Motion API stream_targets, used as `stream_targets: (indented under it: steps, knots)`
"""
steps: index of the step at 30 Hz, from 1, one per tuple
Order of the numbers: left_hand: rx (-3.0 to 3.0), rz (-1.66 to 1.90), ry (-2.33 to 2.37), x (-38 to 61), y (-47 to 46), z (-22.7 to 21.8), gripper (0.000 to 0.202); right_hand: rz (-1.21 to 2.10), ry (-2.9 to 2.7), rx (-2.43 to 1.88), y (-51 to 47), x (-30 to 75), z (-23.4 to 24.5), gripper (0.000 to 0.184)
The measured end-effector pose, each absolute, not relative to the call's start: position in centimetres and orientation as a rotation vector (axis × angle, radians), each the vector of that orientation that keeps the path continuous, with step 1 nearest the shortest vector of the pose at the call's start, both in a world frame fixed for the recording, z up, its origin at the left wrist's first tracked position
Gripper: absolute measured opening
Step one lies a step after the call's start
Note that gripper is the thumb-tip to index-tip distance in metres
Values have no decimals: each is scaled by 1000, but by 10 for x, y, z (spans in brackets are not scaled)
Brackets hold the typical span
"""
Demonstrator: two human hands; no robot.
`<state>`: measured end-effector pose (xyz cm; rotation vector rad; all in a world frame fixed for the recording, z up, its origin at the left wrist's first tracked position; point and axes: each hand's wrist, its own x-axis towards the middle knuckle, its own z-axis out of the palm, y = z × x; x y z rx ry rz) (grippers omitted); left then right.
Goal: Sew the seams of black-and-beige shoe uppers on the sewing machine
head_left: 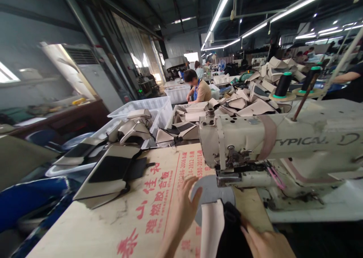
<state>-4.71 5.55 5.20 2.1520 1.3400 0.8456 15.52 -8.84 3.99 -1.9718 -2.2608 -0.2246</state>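
A workshop runs far back under strip lights [224,3], and a pale board [153,224] printed with red characters forms the near work surface. In this head view, a sewing machine [244,133] stands on the right, its head over the near side, with black thread spools [283,84] behind it, presumably so that thread can feed down to it.

Near the middle, a beige-and-black piece [211,226] lies partly over a grey disc [209,188] just below the machine's head; the disc perhaps gives it a smooth rest. The right hand [263,240] appears to grip the piece's black edge, likely to steady it. The left hand [185,199] has its fingers spread and released, its thumb beside the disc.

To the left, a similar cover [109,171] sits on the board next to a white bin [162,116] holding more, probably kept within reach. Farther off, a co-worker [203,92] bends beside a large heap of pieces [255,93].
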Motion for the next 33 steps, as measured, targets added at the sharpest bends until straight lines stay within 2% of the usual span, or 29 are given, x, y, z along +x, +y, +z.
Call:
stream_targets:
  steps: [2,4,6,8,13,19,28,33]
  knots:
    - [1973,960,1201,-43,6,56,28,-201,-2240,-1938,-89,156,43,40]
    - [1952,950,1131,-44,-31,58,44,-178,-2186,-1946,-90,156,49,40]
    - [1977,873,1111,-50,-43,60,46,-102,-2124,-1947,-90,155,57,40]
    - [2000,782,1107,-60,-33,63,39,3,-2063,-1914,-89,155,63,41]
    - [2113,687,1017,-58,3,79,48,153,-2009,-1863,-79,151,65,42]
    - [2261,799,1073,-31,4,86,34,241,-2028,-1854,-81,146,60,39]
    - [2267,829,957,-37,13,78,36,178,-2040,-1827,-72,140,75,32]
    - [2193,796,872,-45,13,73,36,79,-2032,-1553,-53,150,75,21]
